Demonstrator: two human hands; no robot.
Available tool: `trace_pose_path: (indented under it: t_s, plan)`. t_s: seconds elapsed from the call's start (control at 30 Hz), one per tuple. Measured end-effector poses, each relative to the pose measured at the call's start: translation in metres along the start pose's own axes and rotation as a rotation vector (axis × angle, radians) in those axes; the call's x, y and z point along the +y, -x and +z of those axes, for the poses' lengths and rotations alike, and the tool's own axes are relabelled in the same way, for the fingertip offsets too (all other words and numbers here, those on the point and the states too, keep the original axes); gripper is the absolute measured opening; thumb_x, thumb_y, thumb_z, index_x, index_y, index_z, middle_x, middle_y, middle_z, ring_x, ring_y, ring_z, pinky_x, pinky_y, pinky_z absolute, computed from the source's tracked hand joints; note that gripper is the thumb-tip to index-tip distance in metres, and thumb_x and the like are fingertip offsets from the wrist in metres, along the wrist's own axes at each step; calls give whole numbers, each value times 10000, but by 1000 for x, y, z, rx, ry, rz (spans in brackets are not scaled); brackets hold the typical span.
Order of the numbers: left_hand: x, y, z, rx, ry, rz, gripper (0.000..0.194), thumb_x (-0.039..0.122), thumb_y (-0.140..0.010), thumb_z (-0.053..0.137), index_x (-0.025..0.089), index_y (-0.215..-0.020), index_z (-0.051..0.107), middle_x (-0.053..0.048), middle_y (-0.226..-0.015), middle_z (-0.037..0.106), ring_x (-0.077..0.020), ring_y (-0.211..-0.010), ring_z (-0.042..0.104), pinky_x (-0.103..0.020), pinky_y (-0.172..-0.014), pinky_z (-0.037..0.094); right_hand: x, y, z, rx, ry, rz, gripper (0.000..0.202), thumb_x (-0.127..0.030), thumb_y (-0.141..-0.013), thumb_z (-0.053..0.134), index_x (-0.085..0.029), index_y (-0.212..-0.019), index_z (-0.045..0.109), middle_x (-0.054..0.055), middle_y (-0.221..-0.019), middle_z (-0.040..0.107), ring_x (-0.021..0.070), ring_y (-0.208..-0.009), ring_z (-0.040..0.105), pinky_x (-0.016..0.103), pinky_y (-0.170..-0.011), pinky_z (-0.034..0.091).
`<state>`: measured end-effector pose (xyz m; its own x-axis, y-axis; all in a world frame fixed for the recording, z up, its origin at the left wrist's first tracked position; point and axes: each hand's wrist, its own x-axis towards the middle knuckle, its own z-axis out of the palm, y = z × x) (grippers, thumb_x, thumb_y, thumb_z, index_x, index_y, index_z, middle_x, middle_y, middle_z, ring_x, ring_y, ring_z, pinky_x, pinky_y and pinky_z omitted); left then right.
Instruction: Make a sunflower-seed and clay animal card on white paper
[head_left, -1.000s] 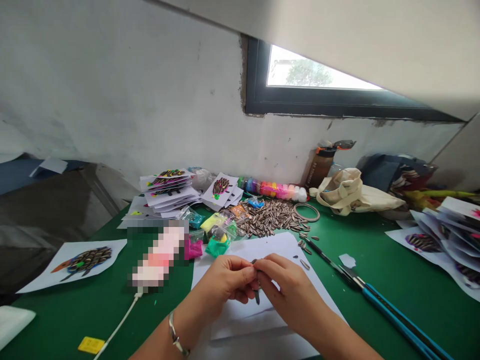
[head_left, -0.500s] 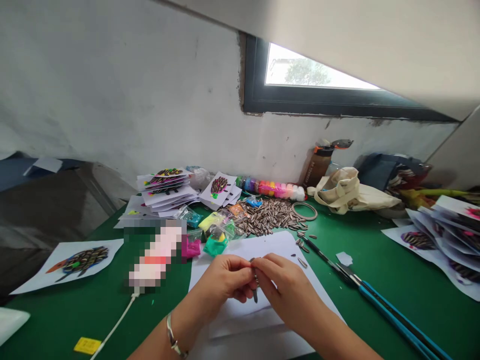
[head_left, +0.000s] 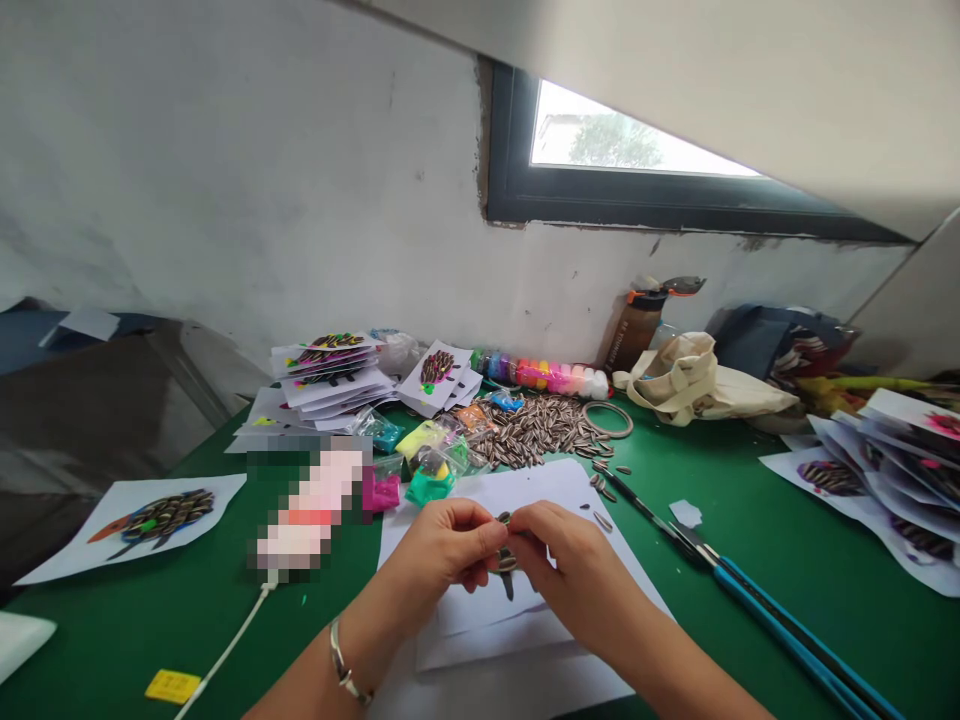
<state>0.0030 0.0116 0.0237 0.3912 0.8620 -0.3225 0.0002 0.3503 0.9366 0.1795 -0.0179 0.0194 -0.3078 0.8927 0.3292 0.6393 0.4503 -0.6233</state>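
My left hand (head_left: 450, 545) and my right hand (head_left: 566, 560) come together over white paper sheets (head_left: 499, 640), thumbs and forefingers pinched with the tips nearly touching. Whatever sits between the fingertips is too small and covered to make out. Just below and behind them, striped sunflower seeds (head_left: 508, 562) show on the top sheet, partly hidden by my fingers. Beyond the paper lies a heap of sunflower seeds (head_left: 544, 425), with a few loose seeds (head_left: 603, 521) near the sheet's right edge. Small bags of coloured clay (head_left: 433, 484) lie at the paper's upper left.
A pixelated object (head_left: 311, 515) with a white cable lies left of the paper. Stacks of seed pictures (head_left: 330, 375) stand at the back left and right (head_left: 900, 480). Blue-handled tweezers or a similar long tool (head_left: 787, 620), a tape ring (head_left: 609, 420), a bottle (head_left: 637, 325) and a cloth bag (head_left: 682, 380) are on the right.
Both hands have shifted slightly up and apart at the wrists, fingertips still together. More of the seeds on the top sheet now shows between them. The view has moved a little.
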Motion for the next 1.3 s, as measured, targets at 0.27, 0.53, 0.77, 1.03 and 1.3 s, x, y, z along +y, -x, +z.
trace_pose_path:
  t_s: [0.27,0.53,0.77,1.03,1.3]
  plan:
    - [5,1,-1,34,63,-23,374,474,-659,801,144,-784,678,-6,-630,673,-92,-515,601,-184,-465,404,-1,-4,-5,25,-81,57,271,-218,-974,394,-200,-816,613,-8,-701,605,121,-633,525,221,-597,382]
    - [6,1,-5,72,50,41,434,525,-625,817,148,-639,602,25,-505,596,-55,-387,479,-175,-389,315,7,-5,-12,157,-111,201,238,-348,-902,507,-199,-770,638,-21,-607,584,122,-556,516,227,-553,390]
    - [8,1,-5,118,86,20,486,564,-595,818,133,-768,676,-10,-617,661,-93,-486,575,-202,-470,412,9,-6,-9,86,-193,205,297,-326,-937,414,-200,-917,683,10,-713,685,138,-626,615,241,-612,446]
    - [8,1,-9,133,29,68,409,505,-648,806,150,-678,607,28,-528,594,-60,-417,479,-184,-429,322,13,-7,-14,189,-132,200,136,-305,-871,541,-202,-839,624,-18,-661,613,126,-584,545,232,-565,423]
    - [6,0,-12,141,7,74,459,587,-721,722,138,-701,628,19,-513,594,-57,-392,466,-182,-408,311,11,-7,-15,116,-96,205,368,-371,-932,472,-198,-648,629,-23,-527,571,110,-487,529,221,-481,377]
